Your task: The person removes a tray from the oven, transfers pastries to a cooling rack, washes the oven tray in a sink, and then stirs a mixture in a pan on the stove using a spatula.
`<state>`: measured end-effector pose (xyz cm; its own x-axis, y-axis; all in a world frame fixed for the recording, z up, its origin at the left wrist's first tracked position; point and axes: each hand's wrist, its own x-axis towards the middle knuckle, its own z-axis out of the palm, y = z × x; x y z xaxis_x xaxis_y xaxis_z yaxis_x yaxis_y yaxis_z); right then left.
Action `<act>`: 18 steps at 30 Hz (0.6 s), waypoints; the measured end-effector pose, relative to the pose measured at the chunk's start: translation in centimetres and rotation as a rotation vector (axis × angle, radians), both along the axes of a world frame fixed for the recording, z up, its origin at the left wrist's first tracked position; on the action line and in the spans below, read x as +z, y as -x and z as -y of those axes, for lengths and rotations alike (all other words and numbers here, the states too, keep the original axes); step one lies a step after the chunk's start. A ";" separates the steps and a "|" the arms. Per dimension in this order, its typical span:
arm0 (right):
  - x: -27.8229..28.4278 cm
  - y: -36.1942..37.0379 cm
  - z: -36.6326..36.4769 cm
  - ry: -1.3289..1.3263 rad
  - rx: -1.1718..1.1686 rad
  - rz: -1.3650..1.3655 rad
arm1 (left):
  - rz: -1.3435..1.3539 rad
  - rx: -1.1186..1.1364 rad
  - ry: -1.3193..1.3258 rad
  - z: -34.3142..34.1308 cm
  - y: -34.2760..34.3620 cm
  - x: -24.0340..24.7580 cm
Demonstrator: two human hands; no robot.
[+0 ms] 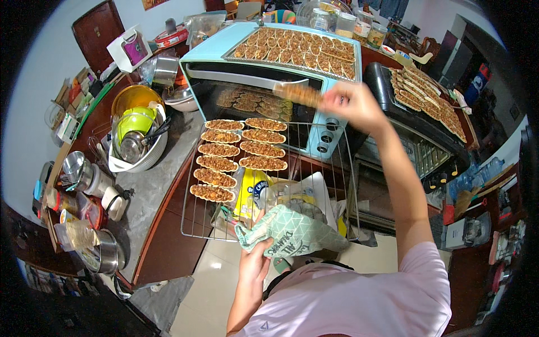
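Right hand (355, 106): raised at upper middle of frame, right of centre, in front of light-blue oven (206, 49). Thumb and fingers together, apparently clamped on right end of one oblong pastry (300, 94); outline smeared by blur, so cannot tell exact placement of each fingertip. Location of oblong pastry: higher in frame than top edge of wire rack (352, 181), apart from all other pieces.

Long axis: nearly level across frame; free end pointing left, slightly higher than gripped end. Cannot tell finer tilt.

Rack pastries (262, 150): ten, in two columns left of rack's middle, six in left column, four in right. Long axes roughly left to right, brown topping upward, pale scalloped rims showing. Bare wires to their right.

Left hand (255, 255): lower middle of frame, closed on pale-green patterned cloth (300, 230), bunched at rack's near edge. Fingers partly hidden in folds; cannot tell position of each.

Handling, by judgement: light, thin, stiff rather than soft; probably brittle at rim, topping liable to crumble. Little slipperiness expected. Best hold: lightly by both long edges at mid-length, or by one narrow end; keep level, avoid squeezing.

Also noted: upper batch (297, 49) on oven top; second batch (421, 90) on black oven (382, 77), upper right of frame.
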<state>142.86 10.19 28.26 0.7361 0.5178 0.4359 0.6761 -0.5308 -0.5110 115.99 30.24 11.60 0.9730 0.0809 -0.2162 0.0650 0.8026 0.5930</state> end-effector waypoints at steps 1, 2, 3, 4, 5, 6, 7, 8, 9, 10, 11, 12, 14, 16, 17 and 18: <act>1.2 -2.6 0.0 0.009 -0.085 0.055 | -0.036 0.011 -0.007 0.0 0.0 0.0; 2.2 -5.6 0.0 0.071 -0.165 0.120 | -0.069 0.021 -0.015 -0.1 0.1 0.0; 3.1 -8.8 -0.2 0.131 -0.242 0.189 | -0.098 0.036 -0.025 -0.2 0.1 0.1; 3.3 -12.2 -0.1 0.150 -0.284 0.186 | -0.080 0.030 -0.019 -0.1 0.1 -0.1; 3.3 -15.1 -0.1 0.170 -0.321 0.184 | -0.060 0.028 -0.012 -0.2 0.1 -0.2; 3.3 -17.0 -0.7 0.189 -0.324 0.195 | -0.044 0.035 -0.007 -0.3 0.2 -0.3; 3.1 -18.4 -1.3 0.211 -0.325 0.201 | -0.042 0.041 0.000 -0.4 0.3 -0.3; 3.0 -19.4 -1.6 0.238 -0.333 0.207 | -0.041 0.041 0.011 -0.4 0.2 -0.5; 3.1 -20.4 -1.5 0.282 -0.359 0.221 | -0.039 0.039 0.022 -0.4 0.0 -0.6; 2.9 -21.0 -1.6 0.326 -0.377 0.232 | -0.034 0.037 0.019 -0.4 0.1 -0.8; 2.7 -21.8 -1.0 0.375 -0.406 0.243 | -0.038 0.031 0.022 -0.2 0.0 -0.7; 2.8 -22.6 -0.1 0.378 -0.407 0.263 | -0.040 0.020 0.026 0.1 -0.3 -0.5; 2.0 -20.7 -2.3 0.402 -0.473 0.422 | -0.072 0.041 0.024 -0.3 -0.2 -0.2; 1.1 -18.0 -3.5 0.245 -0.391 0.604 | -0.035 0.055 -0.009 -0.3 -0.2 -0.3; 0.9 -15.3 -4.8 0.119 -0.261 0.583 | -0.016 0.066 -0.027 -0.4 -0.3 -0.4; 0.3 -11.9 -6.1 0.124 -0.095 0.442 | -0.013 0.075 -0.025 -0.5 -0.4 -0.3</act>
